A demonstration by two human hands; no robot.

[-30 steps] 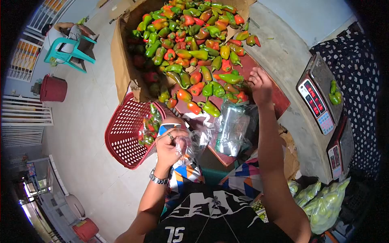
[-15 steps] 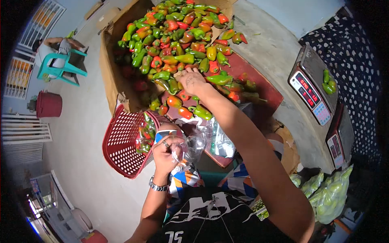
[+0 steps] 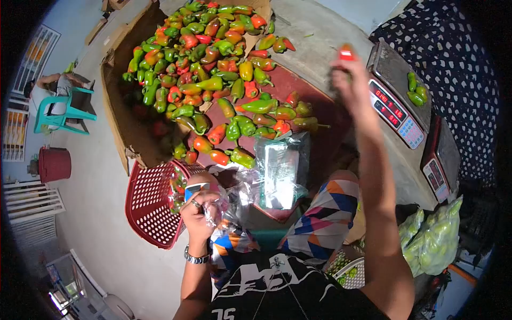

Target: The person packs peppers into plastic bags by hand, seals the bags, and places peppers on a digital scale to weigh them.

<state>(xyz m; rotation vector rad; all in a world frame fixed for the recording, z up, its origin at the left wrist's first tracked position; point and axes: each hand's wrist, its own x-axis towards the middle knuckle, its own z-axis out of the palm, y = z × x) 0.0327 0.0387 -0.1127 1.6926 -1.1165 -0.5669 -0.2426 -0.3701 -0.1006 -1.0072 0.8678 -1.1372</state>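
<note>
A blurred red pepper (image 3: 346, 53) is gripped in the right hand (image 3: 351, 80), near the scale (image 3: 397, 106). The left hand (image 3: 200, 213) pinches a clear plastic bag (image 3: 226, 208), its outline hard to make out.

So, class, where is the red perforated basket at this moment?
In the head view, the red perforated basket is at the left, just below the cardboard box and beside the left hand.
</note>
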